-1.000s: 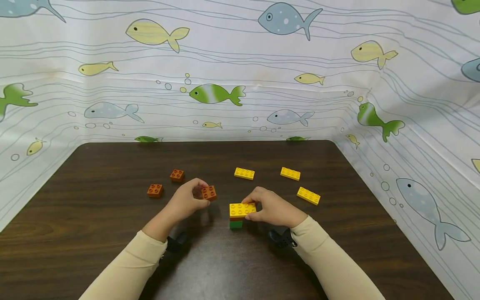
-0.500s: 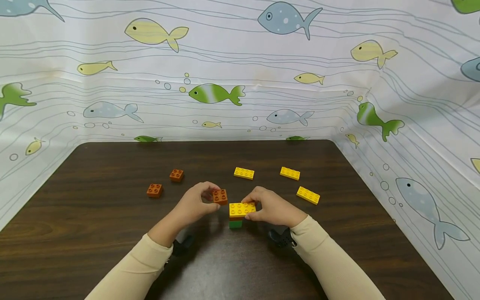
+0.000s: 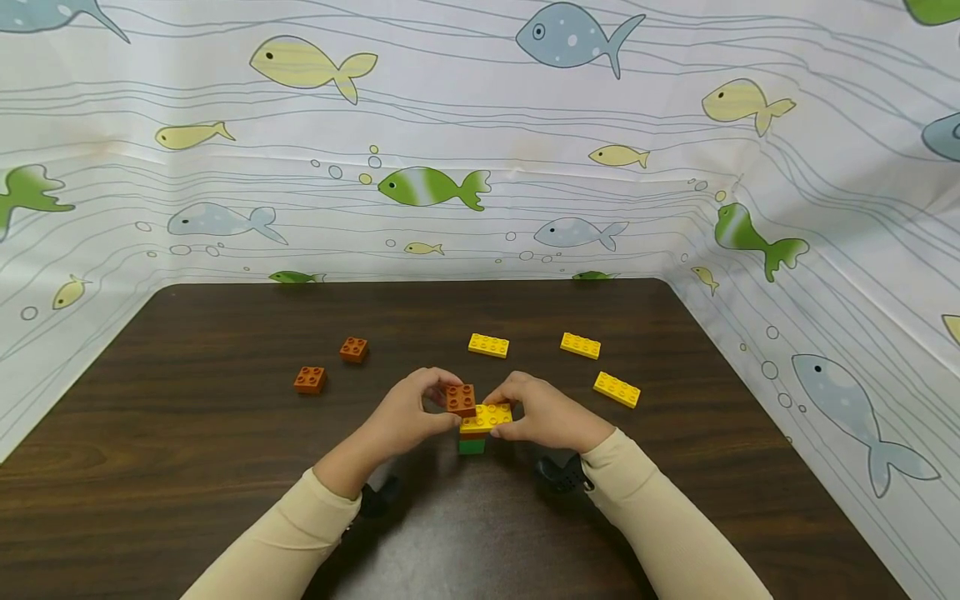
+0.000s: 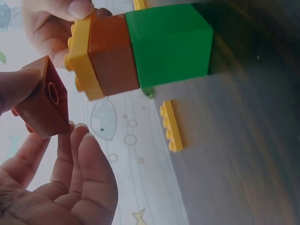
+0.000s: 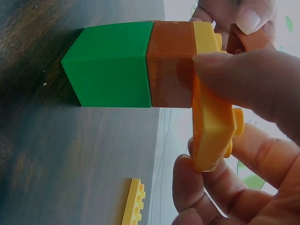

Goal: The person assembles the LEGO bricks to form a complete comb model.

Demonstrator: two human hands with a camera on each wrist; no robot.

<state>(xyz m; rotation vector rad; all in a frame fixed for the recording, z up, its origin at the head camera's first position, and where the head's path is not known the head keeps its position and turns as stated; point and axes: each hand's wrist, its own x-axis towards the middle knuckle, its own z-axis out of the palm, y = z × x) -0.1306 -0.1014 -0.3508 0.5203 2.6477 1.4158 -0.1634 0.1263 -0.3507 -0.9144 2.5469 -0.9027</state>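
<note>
Between thumb and fingers, my left hand (image 3: 411, 415) pinches an orange-brown 2x2 toy brick (image 3: 461, 401). It hangs over the left end of a long yellow brick (image 3: 487, 417); the left wrist view shows a gap between the two and the brick's hollow underside. That thin yellow brick tops a small stack, with a brown brick (image 4: 113, 55) below it and a green block (image 4: 171, 46) at the bottom, on the table. The yellow brick juts out to the right past the stack, and my right hand (image 3: 553, 415) grips this overhanging end.
Two loose orange-brown bricks, one nearer (image 3: 310, 380) and one farther (image 3: 353, 349), lie on the left of the dark wooden table (image 3: 187, 433). Thin yellow bricks lie at the back middle (image 3: 488, 346) and right (image 3: 617, 389). A fish-patterned curtain (image 3: 450, 100) encloses the table's back and sides.
My left hand has carried the orange-brown brick rightward, from beside the stack to above the yellow brick's left end. The right hand and the stack have stayed put.
</note>
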